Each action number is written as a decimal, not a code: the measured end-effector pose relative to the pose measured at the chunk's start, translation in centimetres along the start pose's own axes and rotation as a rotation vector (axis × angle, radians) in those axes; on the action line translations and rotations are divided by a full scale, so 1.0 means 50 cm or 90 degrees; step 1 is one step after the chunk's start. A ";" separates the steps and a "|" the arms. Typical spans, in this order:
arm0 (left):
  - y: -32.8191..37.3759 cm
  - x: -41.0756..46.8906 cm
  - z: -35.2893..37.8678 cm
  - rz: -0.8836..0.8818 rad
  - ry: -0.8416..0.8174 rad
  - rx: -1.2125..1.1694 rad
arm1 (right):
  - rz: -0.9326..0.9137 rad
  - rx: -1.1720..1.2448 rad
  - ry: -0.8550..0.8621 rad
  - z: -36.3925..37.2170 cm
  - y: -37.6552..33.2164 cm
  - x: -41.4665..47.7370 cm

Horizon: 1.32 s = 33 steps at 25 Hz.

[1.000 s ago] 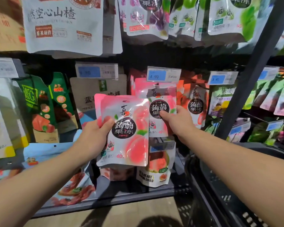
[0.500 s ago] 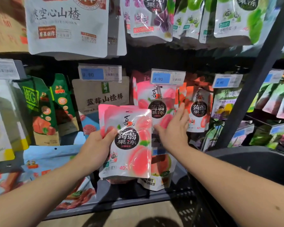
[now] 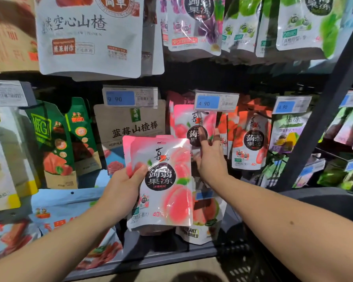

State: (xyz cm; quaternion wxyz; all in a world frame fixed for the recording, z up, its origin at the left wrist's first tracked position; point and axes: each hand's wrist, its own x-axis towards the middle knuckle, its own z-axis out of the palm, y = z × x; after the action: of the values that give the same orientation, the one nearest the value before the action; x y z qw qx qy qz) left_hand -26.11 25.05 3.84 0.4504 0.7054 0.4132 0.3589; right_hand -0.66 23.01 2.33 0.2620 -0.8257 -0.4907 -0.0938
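Your left hand (image 3: 120, 186) grips a peach pouch (image 3: 167, 180) by its left edge, thumb across the front. The pouch is glossy, pink at the top and white lower down, with big peaches and a round black label in white characters. You hold it upright in front of the rack. Your right hand (image 3: 210, 159) has its fingers straight and spread, touching a matching hanging pouch (image 3: 183, 123) under the price tag (image 3: 216, 101).
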 end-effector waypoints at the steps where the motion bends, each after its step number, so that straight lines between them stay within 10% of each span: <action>1: -0.001 0.005 0.002 -0.001 0.002 -0.005 | 0.006 -0.008 -0.001 0.004 0.002 0.009; 16: -0.003 0.025 0.040 -0.035 -0.014 -0.044 | -0.013 -0.094 -0.061 0.035 0.017 0.081; 24: 0.026 -0.019 0.053 -0.038 0.000 0.025 | 0.028 0.223 -0.012 -0.105 0.028 -0.075; 33: 0.065 -0.043 0.081 -0.067 0.063 -0.094 | 0.309 0.699 -0.410 -0.192 -0.034 -0.226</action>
State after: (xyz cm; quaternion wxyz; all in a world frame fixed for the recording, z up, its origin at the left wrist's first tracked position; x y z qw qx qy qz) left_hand -22.57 20.91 5.19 0.4988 0.6287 0.4439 0.3986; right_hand -6.81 10.02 6.34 0.4974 -0.6468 -0.3216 0.4804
